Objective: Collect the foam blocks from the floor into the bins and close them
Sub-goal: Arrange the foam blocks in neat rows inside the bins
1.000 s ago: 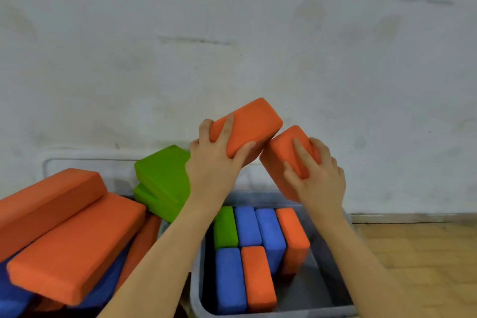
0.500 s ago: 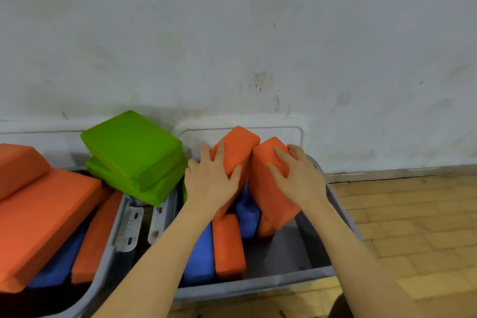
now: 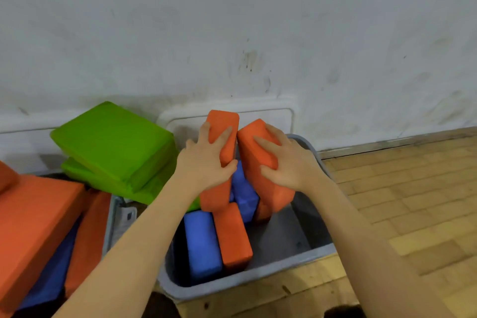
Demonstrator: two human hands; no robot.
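Our left hand and right hand each grip an orange block over the grey bin; wooden floor at three o'clock, scuffed white wall at twelve.

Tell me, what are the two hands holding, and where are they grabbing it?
Each hand holds one orange block over the grey bin. The left hand wraps around the middle of the left block. The right hand wraps around the middle of the right block.

Both bare forearms reach up from the lower frame toward its centre. The left hand curls its fingers and thumb in a grip. The right hand, just beside it, grips likewise.
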